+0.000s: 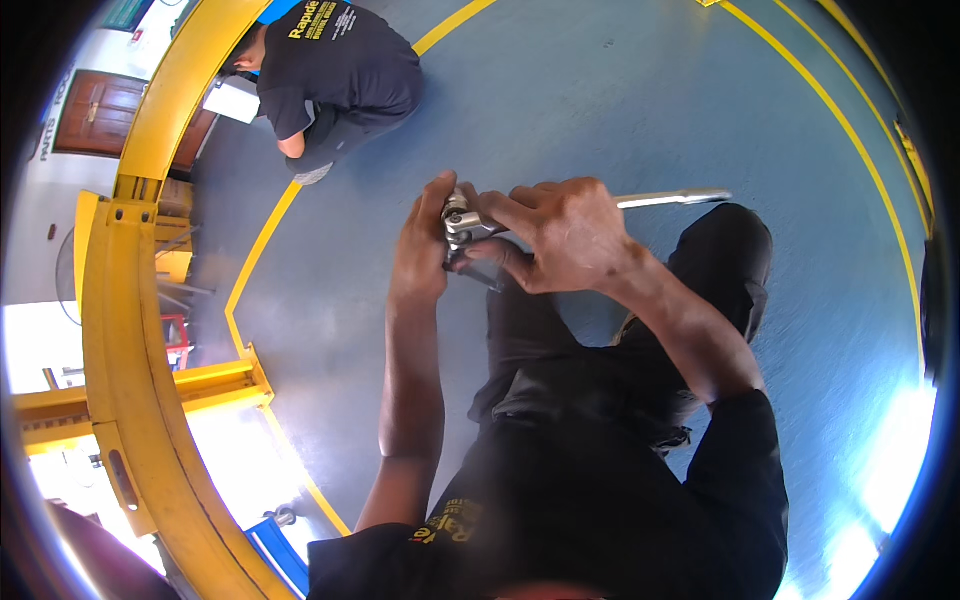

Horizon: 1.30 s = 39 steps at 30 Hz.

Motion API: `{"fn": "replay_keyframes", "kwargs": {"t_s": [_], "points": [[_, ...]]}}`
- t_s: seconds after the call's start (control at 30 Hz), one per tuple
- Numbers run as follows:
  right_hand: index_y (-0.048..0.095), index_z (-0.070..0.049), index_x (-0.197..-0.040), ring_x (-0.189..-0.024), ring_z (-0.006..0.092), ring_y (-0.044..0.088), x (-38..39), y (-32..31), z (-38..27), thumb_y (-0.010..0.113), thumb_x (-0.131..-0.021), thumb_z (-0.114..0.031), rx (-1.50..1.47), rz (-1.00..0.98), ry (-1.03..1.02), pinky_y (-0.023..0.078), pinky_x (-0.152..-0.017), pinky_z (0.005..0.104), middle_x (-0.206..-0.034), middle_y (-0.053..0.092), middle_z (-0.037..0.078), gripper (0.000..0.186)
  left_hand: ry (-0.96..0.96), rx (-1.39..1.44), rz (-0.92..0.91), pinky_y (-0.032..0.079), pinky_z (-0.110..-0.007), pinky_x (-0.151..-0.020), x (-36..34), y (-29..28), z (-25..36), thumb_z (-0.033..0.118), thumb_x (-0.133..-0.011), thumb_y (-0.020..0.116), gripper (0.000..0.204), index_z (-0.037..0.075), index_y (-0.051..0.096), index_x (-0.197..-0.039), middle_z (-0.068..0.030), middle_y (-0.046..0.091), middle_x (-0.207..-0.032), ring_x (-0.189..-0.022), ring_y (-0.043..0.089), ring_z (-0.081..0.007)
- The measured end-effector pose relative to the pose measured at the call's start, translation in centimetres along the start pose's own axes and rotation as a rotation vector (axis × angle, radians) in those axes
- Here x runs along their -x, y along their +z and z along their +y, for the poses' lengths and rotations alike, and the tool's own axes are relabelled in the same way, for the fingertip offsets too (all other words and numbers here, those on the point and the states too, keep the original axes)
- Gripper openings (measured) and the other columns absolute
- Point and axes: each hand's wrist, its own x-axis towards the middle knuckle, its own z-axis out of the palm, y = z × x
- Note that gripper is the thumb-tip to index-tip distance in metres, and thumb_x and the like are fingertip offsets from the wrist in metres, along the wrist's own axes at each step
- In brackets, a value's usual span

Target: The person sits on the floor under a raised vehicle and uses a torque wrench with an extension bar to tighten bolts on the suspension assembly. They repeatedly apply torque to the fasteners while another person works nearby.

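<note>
Both my hands meet in front of me, above my bent legs. My right hand is closed around a long silver hand tool, whose bare handle sticks out to the right past my knuckles. At its left end is a shiny jointed metal piece, pressed between my left hand and my right fingertips. My left fingers curl behind this piece, so part of it is hidden. Just below it a dark, narrow part points down and right; its kind is unclear.
A person in dark clothes crouches at the far left, beside a white sheet-like thing. A yellow steel post rises along the left, with a yellow beam reaching toward me. Yellow lines cross the blue-grey floor.
</note>
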Motion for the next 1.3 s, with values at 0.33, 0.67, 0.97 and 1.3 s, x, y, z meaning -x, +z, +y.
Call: {"fn": "replay_keyframes", "kwargs": {"t_s": [0.33, 0.67, 0.97, 1.3], "points": [[0.074, 0.002, -0.108, -0.071, 0.0141, 0.071, -1.6, 2.0, 3.0, 0.076, -0.099, -0.028, -1.097, -0.057, 0.643, 0.057, -0.065, 0.0294, -0.085, 0.075, 0.012, 0.031, -0.016, -0.080, -0.099, 0.031, -0.028, -0.040, -1.8, 4.1, -2.5, 0.078, -0.105, 0.011, 0.088, 0.008, 0.056, -0.075, -0.0020, 0.051, -0.057, -0.043, 0.044, -0.0120], [0.074, -0.001, -0.126, -0.062, 0.0095, 0.060, 0.5, 4.0, 5.7, 0.071, -0.103, -0.022, -0.919, -0.260, 0.545, 0.049, -0.060, 0.0294, -0.088, 0.074, 0.007, 0.031, -0.067, -0.035, -0.020, 0.041, -0.027, -0.047, -9.3, 0.8, -10.8, 0.085, -0.100, 0.013, 0.097, 0.002, 0.058, -0.121, -0.0063, 0.061, -0.076, -0.061, 0.057, -0.0142], [0.077, 0.000, -0.112, -0.093, 0.0264, 0.076, 0.5, 4.6, 8.1, 0.076, -0.094, -0.035, -0.560, 0.010, 0.633, 0.058, -0.085, 0.0383, -0.101, 0.079, 0.016, 0.039, 0.066, -0.154, -0.183, 0.042, -0.028, -0.044, -11.5, 2.2, -16.6, 0.074, -0.106, 0.028, 0.079, 0.001, 0.058, -0.099, -0.0037, 0.054, -0.062, -0.048, 0.056, -0.0136], [0.070, 0.004, -0.087, -0.070, 0.0116, 0.051, -0.3, 2.4, 7.2, 0.069, -0.103, -0.027, -0.563, 0.366, 0.775, 0.047, -0.064, 0.0337, -0.071, 0.061, 0.005, 0.034, 0.394, -0.138, 0.102, 0.039, -0.028, -0.050, -9.9, 1.1, -19.9, 0.053, -0.109, 0.054, 0.054, 0.002, 0.060, -0.091, -0.0037, 0.057, -0.064, -0.054, 0.053, -0.0110]]}}
